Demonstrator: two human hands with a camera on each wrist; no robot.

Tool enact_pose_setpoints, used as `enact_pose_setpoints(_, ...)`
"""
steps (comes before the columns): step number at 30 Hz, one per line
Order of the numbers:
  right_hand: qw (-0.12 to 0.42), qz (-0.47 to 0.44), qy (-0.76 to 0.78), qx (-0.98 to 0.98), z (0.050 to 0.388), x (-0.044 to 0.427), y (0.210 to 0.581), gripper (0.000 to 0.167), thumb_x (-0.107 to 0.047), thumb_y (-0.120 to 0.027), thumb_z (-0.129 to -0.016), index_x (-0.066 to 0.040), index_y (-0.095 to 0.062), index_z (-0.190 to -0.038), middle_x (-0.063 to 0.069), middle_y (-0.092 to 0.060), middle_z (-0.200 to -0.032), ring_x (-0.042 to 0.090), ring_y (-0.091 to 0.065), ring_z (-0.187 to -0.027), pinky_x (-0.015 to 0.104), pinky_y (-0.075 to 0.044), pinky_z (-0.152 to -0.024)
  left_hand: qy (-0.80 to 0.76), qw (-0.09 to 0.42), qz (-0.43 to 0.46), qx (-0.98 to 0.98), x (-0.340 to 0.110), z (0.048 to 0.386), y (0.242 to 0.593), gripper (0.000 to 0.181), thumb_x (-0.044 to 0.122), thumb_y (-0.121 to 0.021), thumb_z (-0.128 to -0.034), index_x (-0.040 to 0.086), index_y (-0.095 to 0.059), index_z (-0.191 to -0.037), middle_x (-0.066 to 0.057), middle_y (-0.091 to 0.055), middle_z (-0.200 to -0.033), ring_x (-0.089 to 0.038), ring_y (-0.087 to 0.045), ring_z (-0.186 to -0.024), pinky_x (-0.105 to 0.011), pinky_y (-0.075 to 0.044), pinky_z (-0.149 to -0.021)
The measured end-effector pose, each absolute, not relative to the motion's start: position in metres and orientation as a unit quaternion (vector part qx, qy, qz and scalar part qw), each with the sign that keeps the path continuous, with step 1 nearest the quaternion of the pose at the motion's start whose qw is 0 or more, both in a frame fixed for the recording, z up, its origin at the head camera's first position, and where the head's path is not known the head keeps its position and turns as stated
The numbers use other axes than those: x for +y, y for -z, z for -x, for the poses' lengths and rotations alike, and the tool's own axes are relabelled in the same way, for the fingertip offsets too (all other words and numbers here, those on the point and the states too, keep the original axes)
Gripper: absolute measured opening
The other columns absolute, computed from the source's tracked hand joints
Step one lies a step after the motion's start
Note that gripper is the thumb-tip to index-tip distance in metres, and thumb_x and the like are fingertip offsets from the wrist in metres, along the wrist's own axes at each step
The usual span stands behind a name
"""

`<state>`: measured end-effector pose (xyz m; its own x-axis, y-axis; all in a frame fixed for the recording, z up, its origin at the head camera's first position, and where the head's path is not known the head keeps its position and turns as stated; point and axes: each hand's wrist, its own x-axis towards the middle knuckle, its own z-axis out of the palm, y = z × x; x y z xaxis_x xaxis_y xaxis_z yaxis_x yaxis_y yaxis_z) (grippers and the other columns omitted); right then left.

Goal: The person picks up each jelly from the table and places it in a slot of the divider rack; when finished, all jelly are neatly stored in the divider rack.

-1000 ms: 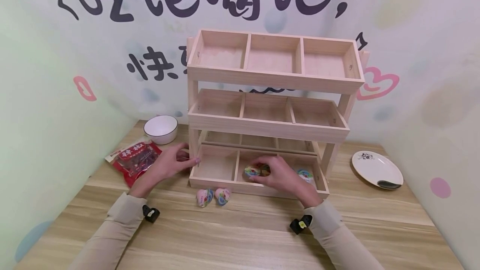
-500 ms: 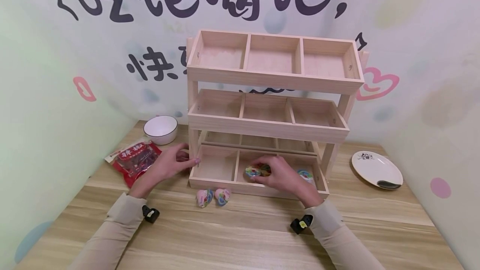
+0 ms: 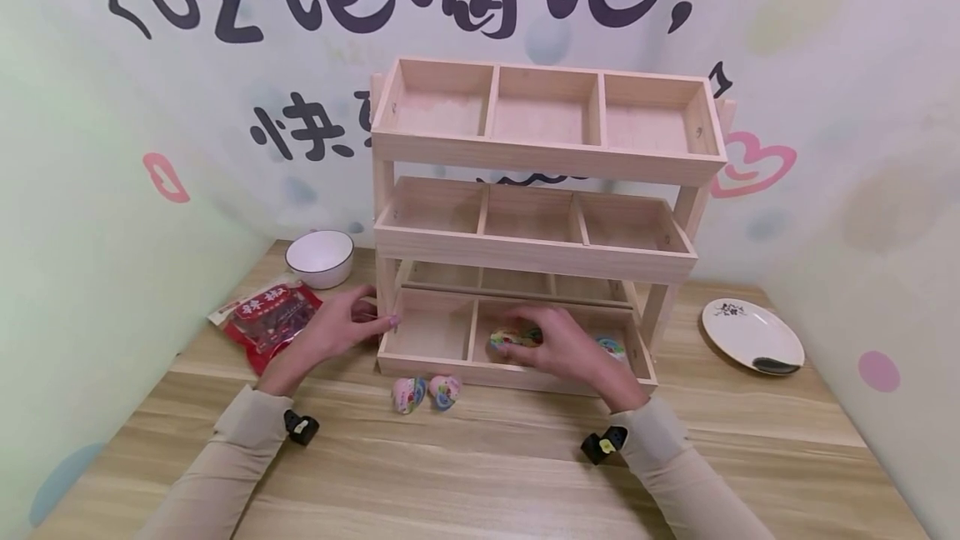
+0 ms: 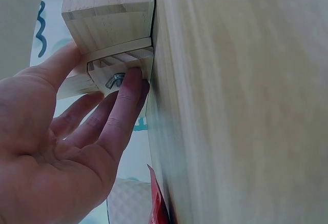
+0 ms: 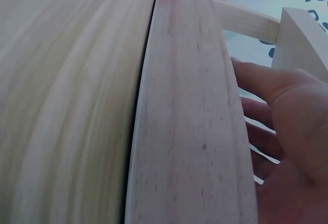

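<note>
Cups point(image 3: 501, 337) lie in shelf point(image 3: 536, 257) bottom row, middle section point(image 3: 489, 317); right hand point(image 3: 564, 348) just spread wider, seemingly releasing, so placement looks done; left hand point(image 3: 341, 325) grips shelf end; other cups point(image 3: 407, 395) on bench point(image 3: 450, 473).

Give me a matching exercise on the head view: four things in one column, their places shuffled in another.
1. Left hand
2. White bowl
3. Plate
4. Right hand

A. Right of the rack
B. At the middle of the bottom tier
C. At the rack's lower left end
D. Behind the red packet

Pairs: 1-C, 2-D, 3-A, 4-B
</note>
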<state>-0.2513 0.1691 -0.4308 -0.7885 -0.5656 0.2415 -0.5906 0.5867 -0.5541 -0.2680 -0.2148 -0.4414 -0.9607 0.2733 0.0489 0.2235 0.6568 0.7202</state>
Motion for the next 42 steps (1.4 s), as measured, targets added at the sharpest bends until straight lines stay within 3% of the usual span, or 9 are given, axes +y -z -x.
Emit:
enact_pose_setpoints(6,0.069,-0.333,-0.326,-0.882,0.242,0.158,0.427,0.040,-0.024,-0.082,-0.099,-0.009,-0.074,-0.135,0.008,-0.076,-0.135,0.030,-0.071,-0.128,0.054,-0.061,-0.105,-0.393,0.036,-0.136,0.909,-0.215,0.268,0.441,0.067,0.040,-0.076,-0.1029,-0.001,-0.053,-0.151,-0.030,-0.070,-0.138,-0.045,-0.071,-0.128,-0.058,-0.060,-0.107)
enact_pose_setpoints(10,0.098,-0.369,-0.324,-0.866,0.232,0.145,0.425,0.033,-0.019,-0.083,-0.098,-0.007,-0.076,-0.128,0.008,-0.077,-0.124,0.025,-0.075,-0.110,0.046,-0.067,-0.090,-0.394,0.035,-0.135,0.909,-0.216,0.268,0.442,0.067,0.041,-0.076,-0.1029,0.000,-0.053,-0.150,-0.029,-0.070,-0.138,-0.045,-0.071,-0.128,-0.057,-0.060,-0.107)
enact_pose_setpoints(13,0.095,-0.394,-0.326,-0.854,0.221,0.135,0.423,0.028,-0.015,-0.081,-0.099,-0.005,-0.076,-0.125,0.009,-0.076,-0.114,0.018,-0.073,-0.095,0.033,-0.066,-0.078,-0.394,0.034,-0.135,0.909,-0.216,0.268,0.442,0.067,0.041,-0.076,-0.1030,0.000,-0.053,-0.150,-0.029,-0.070,-0.138,-0.044,-0.071,-0.128,-0.057,-0.060,-0.107)
enact_pose_setpoints(17,0.058,-0.412,-0.325,-0.849,0.207,0.122,0.422,0.029,-0.012,-0.080,-0.100,-0.004,-0.075,-0.127,0.006,-0.074,-0.108,0.009,-0.070,-0.091,0.016,-0.062,-0.076,-0.392,0.031,-0.137,0.909,-0.216,0.267,0.442,0.066,0.040,-0.076,-0.1032,-0.001,-0.054,-0.150,-0.029,-0.071,-0.138,-0.045,-0.071,-0.127,-0.058,-0.060,-0.107)
enact_pose_setpoints(23,0.034,-0.437,-0.299,-0.848,0.193,0.108,0.425,0.028,-0.014,-0.080,-0.100,-0.004,-0.075,-0.126,0.005,-0.078,-0.107,0.007,-0.073,-0.091,0.014,-0.062,-0.079,-0.392,0.027,-0.141,0.909,-0.215,0.267,0.441,0.065,0.039,-0.076,-0.1027,-0.001,-0.055,-0.149,-0.029,-0.072,-0.135,-0.044,-0.072,-0.126,-0.058,-0.060,-0.106)
enact_pose_setpoints(32,0.029,-0.409,-0.230,-0.883,0.178,0.095,0.433,0.041,-0.028,-0.080,-0.101,-0.018,-0.072,-0.139,-0.006,-0.073,-0.088,-0.003,-0.060,-0.070,0.008,-0.049,-0.061,-0.393,0.027,-0.142,0.908,-0.215,0.268,0.441,0.066,0.039,-0.076,-0.1029,-0.003,-0.055,-0.148,-0.030,-0.072,-0.134,-0.045,-0.072,-0.125,-0.057,-0.061,-0.105)
enact_pose_setpoints(37,0.011,-0.397,-0.238,-0.886,0.175,0.092,0.437,0.050,-0.031,-0.082,-0.099,-0.021,-0.068,-0.146,-0.009,-0.074,-0.088,-0.008,-0.057,-0.067,0.008,-0.048,-0.060,-0.394,0.025,-0.144,0.908,-0.216,0.268,0.441,0.065,0.039,-0.076,-0.1028,-0.003,-0.055,-0.148,-0.030,-0.072,-0.134,-0.045,-0.072,-0.125,-0.057,-0.061,-0.106)
enact_pose_setpoints(42,0.013,-0.399,-0.241,-0.884,0.175,0.091,0.439,0.038,-0.030,-0.085,-0.096,-0.017,-0.075,-0.131,-0.009,-0.073,-0.087,-0.001,-0.063,-0.070,0.007,-0.048,-0.063,-0.397,0.024,-0.142,0.906,-0.215,0.268,0.441,0.065,0.039,-0.077,-0.1026,-0.003,-0.055,-0.147,-0.030,-0.073,-0.133,-0.045,-0.073,-0.124,-0.057,-0.061,-0.104)
